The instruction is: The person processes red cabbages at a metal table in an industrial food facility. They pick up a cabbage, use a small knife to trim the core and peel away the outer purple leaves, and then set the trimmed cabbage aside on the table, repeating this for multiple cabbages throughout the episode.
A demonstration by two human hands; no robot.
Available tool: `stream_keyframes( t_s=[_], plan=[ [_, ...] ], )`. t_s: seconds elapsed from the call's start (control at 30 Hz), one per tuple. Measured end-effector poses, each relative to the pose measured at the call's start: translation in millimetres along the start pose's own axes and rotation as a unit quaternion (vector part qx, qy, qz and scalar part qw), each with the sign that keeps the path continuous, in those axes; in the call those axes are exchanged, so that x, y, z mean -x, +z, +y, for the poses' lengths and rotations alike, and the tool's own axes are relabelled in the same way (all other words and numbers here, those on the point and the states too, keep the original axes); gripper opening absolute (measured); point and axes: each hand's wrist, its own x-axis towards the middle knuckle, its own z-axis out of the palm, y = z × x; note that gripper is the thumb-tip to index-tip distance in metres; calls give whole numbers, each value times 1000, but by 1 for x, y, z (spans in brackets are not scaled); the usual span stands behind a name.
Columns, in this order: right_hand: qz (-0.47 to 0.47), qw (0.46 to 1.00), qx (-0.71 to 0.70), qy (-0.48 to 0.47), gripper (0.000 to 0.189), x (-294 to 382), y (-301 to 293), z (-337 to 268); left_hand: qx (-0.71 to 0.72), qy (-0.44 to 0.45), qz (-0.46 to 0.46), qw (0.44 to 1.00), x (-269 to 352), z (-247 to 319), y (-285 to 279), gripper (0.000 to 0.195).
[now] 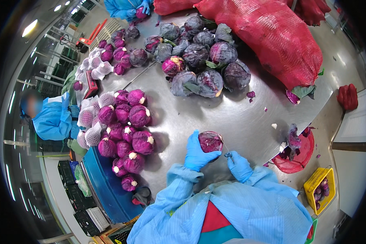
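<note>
In a blue glove, my left hand (198, 154) grips a red cabbage (210, 142) from its left and lower side, just above the steel table (183, 117). My right hand (239, 166), gloved too, is closed around the handle of a small knife (226, 148). The thin blade points up and left to the right edge of that cabbage; whether it touches cannot be made out. Left of my hands lies a group of peeled red cabbages (139, 116) with pale cut stems. Beyond them, darker untrimmed red cabbages (195, 54) are heaped together.
Red mesh sacks (280, 39) lie across the far right. A red basket (305, 155) with leaf scraps stands at the right edge, near a yellow crate (308, 186). White foam nets (90, 117) and a blue bin (109, 180) are left. Co-workers (50, 117) stand at left and far end.
</note>
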Motion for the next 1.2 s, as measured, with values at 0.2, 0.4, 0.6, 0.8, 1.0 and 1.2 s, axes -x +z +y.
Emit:
stream_keyframes(
  t_s=[0.2,0.4,0.6,0.8,1.0,1.2],
  plan=[
    [-53,998,0,31,20,-9,-1,2,-8,-22,-7,1000,-7,0,-5,122],
    [-59,995,80,16,21,-22,9,11,-63,-19,-24,998,-11,14,-7,120],
    [-138,984,90,73,26,-50,-1,-1,-29,-52,-10,998,-15,18,-2,118],
    [-112,988,83,66,30,-95,44,30,45,8,38,998,-4,-14,-2,118],
    [-50,995,-76,41,26,-72,16,1,113,123,96,981,23,-73,-37,109],
    [77,969,120,-202,28,-142,19,-18,144,-23,84,986,22,-71,-45,110]
  ],
)
